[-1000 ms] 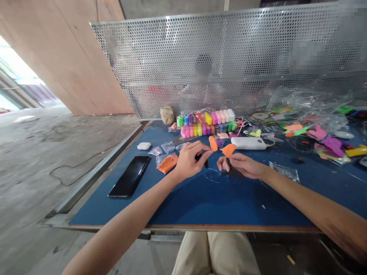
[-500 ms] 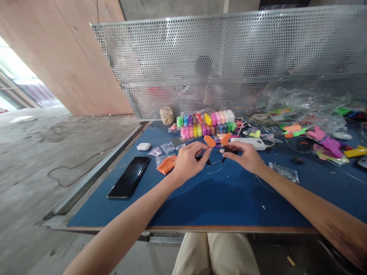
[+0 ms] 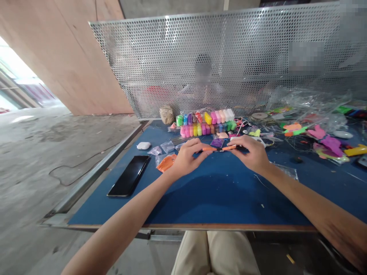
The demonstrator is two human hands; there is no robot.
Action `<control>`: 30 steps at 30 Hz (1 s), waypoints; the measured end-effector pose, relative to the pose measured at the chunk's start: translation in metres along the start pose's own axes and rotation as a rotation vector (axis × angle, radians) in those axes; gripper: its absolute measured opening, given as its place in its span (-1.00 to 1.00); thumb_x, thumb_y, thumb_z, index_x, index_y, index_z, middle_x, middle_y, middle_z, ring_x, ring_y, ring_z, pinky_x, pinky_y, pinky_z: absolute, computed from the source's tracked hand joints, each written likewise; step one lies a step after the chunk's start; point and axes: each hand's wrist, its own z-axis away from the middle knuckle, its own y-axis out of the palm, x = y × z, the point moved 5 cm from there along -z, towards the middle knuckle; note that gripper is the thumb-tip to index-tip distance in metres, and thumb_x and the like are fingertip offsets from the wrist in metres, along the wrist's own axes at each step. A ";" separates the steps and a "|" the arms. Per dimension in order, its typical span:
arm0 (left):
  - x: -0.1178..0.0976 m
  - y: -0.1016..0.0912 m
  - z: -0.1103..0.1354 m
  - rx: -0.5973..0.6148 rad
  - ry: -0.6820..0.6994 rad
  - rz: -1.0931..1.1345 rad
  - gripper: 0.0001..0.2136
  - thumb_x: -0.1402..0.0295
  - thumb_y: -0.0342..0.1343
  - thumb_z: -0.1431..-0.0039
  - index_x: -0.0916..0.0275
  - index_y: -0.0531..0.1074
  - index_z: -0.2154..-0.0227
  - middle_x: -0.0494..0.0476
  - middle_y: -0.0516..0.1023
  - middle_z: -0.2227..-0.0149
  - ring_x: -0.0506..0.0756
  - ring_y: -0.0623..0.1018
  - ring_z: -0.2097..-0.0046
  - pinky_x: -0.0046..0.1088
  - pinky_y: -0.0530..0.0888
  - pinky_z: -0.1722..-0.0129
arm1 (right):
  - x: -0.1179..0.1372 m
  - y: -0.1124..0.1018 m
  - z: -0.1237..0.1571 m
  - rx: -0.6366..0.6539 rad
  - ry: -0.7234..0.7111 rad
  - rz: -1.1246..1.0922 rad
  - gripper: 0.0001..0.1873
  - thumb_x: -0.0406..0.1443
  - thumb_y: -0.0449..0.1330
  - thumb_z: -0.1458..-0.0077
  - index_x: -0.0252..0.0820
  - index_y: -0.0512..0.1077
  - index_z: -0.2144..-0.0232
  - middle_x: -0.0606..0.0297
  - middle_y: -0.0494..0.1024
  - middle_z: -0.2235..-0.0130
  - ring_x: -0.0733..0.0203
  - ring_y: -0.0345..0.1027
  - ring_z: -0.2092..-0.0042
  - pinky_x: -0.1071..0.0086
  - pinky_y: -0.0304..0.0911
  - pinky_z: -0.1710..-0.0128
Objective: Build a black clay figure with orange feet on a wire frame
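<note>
Between my hands, above the blue table [image 3: 200, 206], is a small orange-and-black piece [image 3: 210, 148] seen nearly edge-on; its exact kind cannot be made out. My left hand [image 3: 188, 157] pinches its left orange part between thumb and fingers. On the other side, my right hand [image 3: 251, 154] grips the right orange part [image 3: 229, 147] in the same way. The dark middle shows in the gap between my fingertips. Just behind lies a small purple packet [image 3: 218, 142]. An orange clay packet [image 3: 166, 163] rests left of my left hand.
Two rows of colourful clay packs [image 3: 200, 130] stand at the back, before a perforated metal screen [image 3: 172, 57]. A black phone [image 3: 128, 176] and white earbud case [image 3: 143, 146] lie left. A purple foam shape [image 3: 332, 144] and plastic bags [image 3: 309, 99] crowd the right.
The orange parts have tipped from standing up to nearly flat, edge-on to me. My right hand has risen slightly and turned with the piece.
</note>
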 end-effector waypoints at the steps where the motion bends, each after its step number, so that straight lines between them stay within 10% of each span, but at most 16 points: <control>1: 0.000 0.001 0.000 0.086 0.026 0.049 -0.81 0.32 0.09 -0.34 0.18 0.60 0.15 0.10 0.45 0.37 0.04 0.43 0.32 -0.44 0.35 0.31 | 0.002 -0.004 0.000 0.002 -0.101 0.048 -0.79 -0.34 0.28 -0.21 -0.01 0.53 0.10 0.28 0.67 0.17 0.09 0.54 0.10 0.17 0.37 0.05; 12: 0.034 0.014 0.006 0.375 -0.169 0.090 -0.68 0.26 -0.16 -0.46 0.21 0.41 -0.06 0.12 0.59 0.23 0.00 0.53 0.37 -0.46 0.44 0.28 | -0.004 -0.007 0.006 0.368 -0.273 0.210 -0.65 -0.36 0.09 -0.35 0.09 0.50 -0.06 0.31 0.63 -0.01 0.08 0.45 -0.04 0.09 0.23 -0.14; 17: 0.036 0.023 0.013 0.593 -0.075 0.042 -0.78 0.15 0.10 -0.34 0.15 0.56 0.21 0.09 0.61 0.30 0.03 0.59 0.31 -0.50 0.41 0.30 | -0.015 -0.018 0.003 0.255 -0.253 0.205 -0.69 -0.36 0.17 -0.30 0.06 0.53 -0.02 0.25 0.61 -0.02 0.02 0.44 -0.07 0.05 0.32 -0.13; 22: 0.037 0.023 0.016 0.703 -0.031 -0.075 -0.74 0.17 0.16 -0.30 0.09 0.53 0.01 0.14 0.57 0.07 0.09 0.59 0.12 -0.45 0.43 0.18 | -0.013 -0.023 0.006 0.188 -0.272 0.141 -0.57 -0.39 0.22 -0.25 0.09 0.46 -0.12 0.23 0.57 -0.06 0.01 0.45 -0.10 0.03 0.39 -0.14; 30: 0.046 0.013 0.007 0.265 -0.403 0.109 -0.41 0.02 0.12 -0.29 0.18 0.25 -0.28 0.29 0.48 -0.16 0.18 0.58 -0.02 -0.26 0.51 0.01 | -0.006 -0.014 0.016 0.143 -0.282 0.090 -0.43 -0.41 0.27 -0.20 0.21 0.37 -0.19 0.31 0.54 -0.12 -0.02 0.45 -0.14 -0.05 0.41 -0.17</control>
